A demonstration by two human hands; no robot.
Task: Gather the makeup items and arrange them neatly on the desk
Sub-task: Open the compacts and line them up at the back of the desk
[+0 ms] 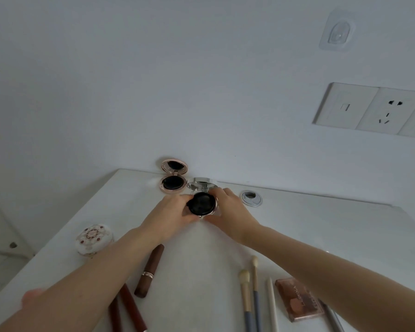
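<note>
Both hands hold a round silver compact [201, 204] with a black inner cover, at the back of the white desk [201, 248]. My left hand [171, 213] grips its left side and my right hand [230, 209] its right; its mirrored lid [202, 183] stands open behind. A rose-gold compact [173, 176] sits open to the left against the wall. A patterned white round case [94, 238] lies at the left edge. A brown lipstick [149, 271], two dark red tubes [127, 310], two brushes [249, 293], a white pencil [272, 305] and an eyeshadow palette [297, 299] lie near me.
A silver cable grommet [251, 198] is set in the desk right of my hands. Wall sockets [371, 110] and a clear adhesive hook [337, 32] are on the wall at the right. A grey pencil [331, 317] lies past the palette.
</note>
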